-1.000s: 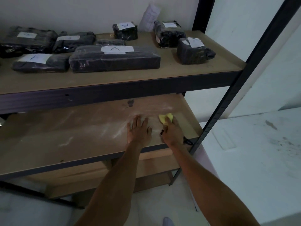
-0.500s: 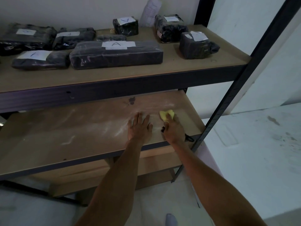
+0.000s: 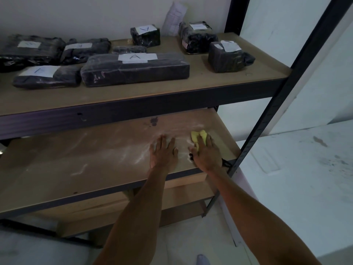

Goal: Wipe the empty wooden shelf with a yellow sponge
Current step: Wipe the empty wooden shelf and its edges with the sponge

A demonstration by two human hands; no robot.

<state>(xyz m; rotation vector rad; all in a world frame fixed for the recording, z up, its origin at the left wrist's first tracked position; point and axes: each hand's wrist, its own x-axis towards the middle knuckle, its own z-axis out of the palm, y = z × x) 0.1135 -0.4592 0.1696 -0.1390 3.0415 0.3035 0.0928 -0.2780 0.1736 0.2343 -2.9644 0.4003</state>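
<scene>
The empty wooden shelf (image 3: pixel 80 161) is the middle board of a dark metal rack, dusty with pale streaks and a dark stain near its back. A yellow sponge (image 3: pixel 196 137) lies on its right part, pressed flat under the fingers of my right hand (image 3: pixel 206 153). Only the sponge's far end shows beyond the fingertips. My left hand (image 3: pixel 164 152) rests palm down on the board just left of it, fingers spread, holding nothing.
The shelf above (image 3: pixel 210 81) carries several black wrapped packages with white labels, such as the long one (image 3: pixel 133 68). A slanted dark rack post (image 3: pixel 267 119) stands right of my right hand. A lower wooden shelf (image 3: pixel 177 197) sits beneath, above the pale floor.
My right hand has slid the sponge a little farther back and right on the board. The left hand stays flat in about the same spot.
</scene>
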